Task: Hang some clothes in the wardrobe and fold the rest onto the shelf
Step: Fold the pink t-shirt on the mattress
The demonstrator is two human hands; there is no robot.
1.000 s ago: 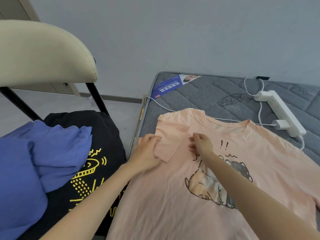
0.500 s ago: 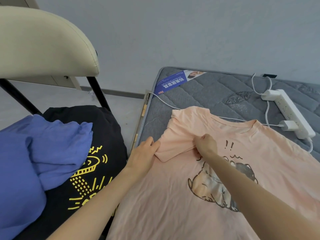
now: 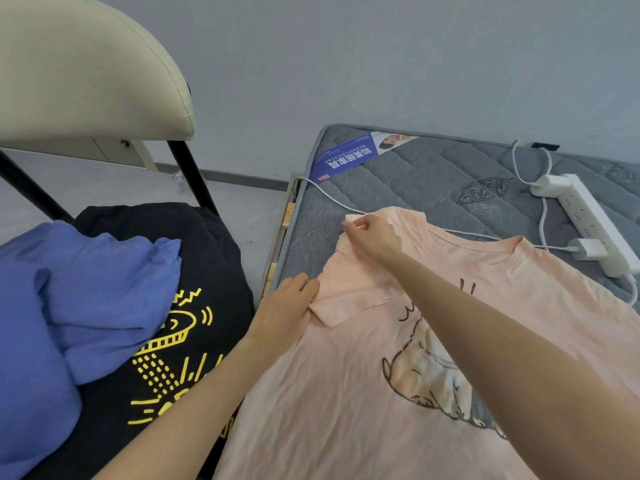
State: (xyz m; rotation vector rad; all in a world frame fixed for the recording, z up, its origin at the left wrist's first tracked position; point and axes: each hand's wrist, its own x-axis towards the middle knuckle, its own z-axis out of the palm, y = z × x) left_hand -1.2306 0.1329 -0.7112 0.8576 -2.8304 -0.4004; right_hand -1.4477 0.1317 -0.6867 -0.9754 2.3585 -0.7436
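Note:
A peach T-shirt (image 3: 332, 393) with a cartoon animal print lies face up on the grey mattress (image 3: 433, 181). Its left sleeve is folded inward over the chest. My left hand (image 3: 289, 306) rests on the lower edge of that folded sleeve, fingers laid on the cloth. My right hand (image 3: 370, 233) pinches the shoulder corner of the shirt near the collar, lifting a small bit of fabric. A blue garment (image 3: 86, 296) and a black T-shirt (image 3: 194, 341) with a yellow print lie piled on the chair at the left.
The chair's cream backrest (image 3: 79, 71) and black frame stand at the left. A white power strip (image 3: 588, 223) with a plugged charger and cables lies on the mattress at the right. A gap of floor separates chair and mattress. A grey wall stands behind.
My right hand has moved from the folded sleeve's inner edge up to the shoulder corner and pinched it. My left hand has stayed at the sleeve's lower edge.

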